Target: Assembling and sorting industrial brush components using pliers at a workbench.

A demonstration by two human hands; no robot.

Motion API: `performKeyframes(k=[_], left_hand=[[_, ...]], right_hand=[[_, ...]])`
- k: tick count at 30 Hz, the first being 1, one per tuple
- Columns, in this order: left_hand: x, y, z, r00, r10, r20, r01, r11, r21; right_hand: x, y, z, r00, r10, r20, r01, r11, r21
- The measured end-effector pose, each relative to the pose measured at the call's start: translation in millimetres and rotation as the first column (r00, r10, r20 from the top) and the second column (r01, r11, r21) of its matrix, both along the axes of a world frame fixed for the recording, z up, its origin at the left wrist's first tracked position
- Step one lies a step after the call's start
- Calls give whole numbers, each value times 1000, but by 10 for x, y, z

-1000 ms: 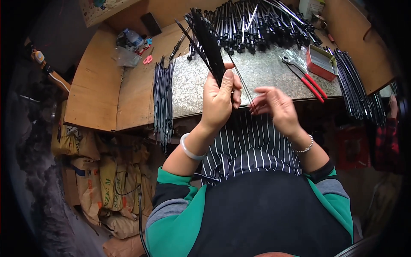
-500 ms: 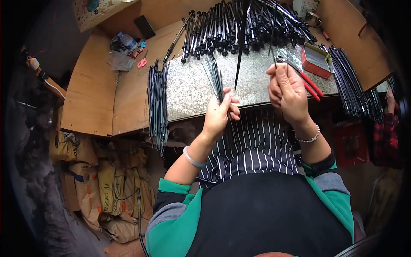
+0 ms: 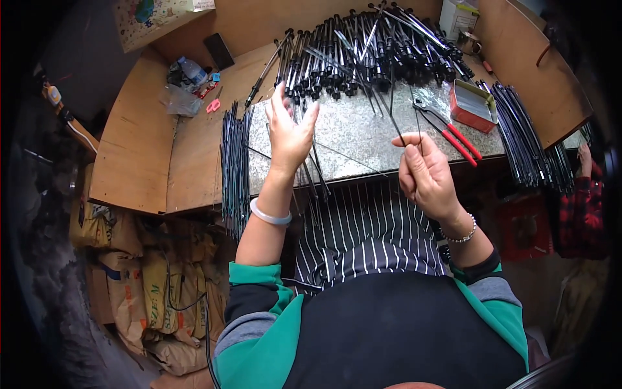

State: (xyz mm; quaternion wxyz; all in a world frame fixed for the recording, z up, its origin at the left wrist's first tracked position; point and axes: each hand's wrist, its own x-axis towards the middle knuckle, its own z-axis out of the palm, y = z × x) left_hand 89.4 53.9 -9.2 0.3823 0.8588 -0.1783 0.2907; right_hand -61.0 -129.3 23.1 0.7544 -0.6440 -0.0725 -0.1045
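Standing open in the head view, fingers apart, the left hand (image 3: 289, 135) shows no grip above the left part of the mottled metal sheet (image 3: 353, 133); contact with the loose dark strips (image 3: 316, 167) beside it cannot be confirmed. These cross the sheet's front edge; a brush could tip them off. The right hand (image 3: 424, 172), nearly closed, pinches slender, straight black strips (image 3: 397, 131) above the sheet's right front.

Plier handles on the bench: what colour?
The plier handles are red; best seen in the head view.
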Motion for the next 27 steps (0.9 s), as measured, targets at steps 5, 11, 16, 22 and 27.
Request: performKeyframes(k=[5, 11, 16, 22, 27], left_hand=[[-263, -287, 775, 668, -665, -334, 377, 689, -619], [-270, -299, 827, 675, -698, -240, 509, 676, -533], [-262, -266, 920, 810, -586, -11, 515, 721, -463], [-388, -35, 853, 842, -536, -58, 507, 824, -253], [-830, 751, 283, 895, -163, -415, 150, 987, -63]], right_hand=[[-63, 90, 6, 998, 32, -59, -34, 999, -42], [-42, 131, 3, 997, -9, -70, 10, 1000, 1], [6, 93, -5, 990, -89, -112, 112, 969, 221], [-5, 67, -16, 998, 20, -65, -10, 989, 148], [2, -17, 62, 999, -4, -45, 13, 980, 198]])
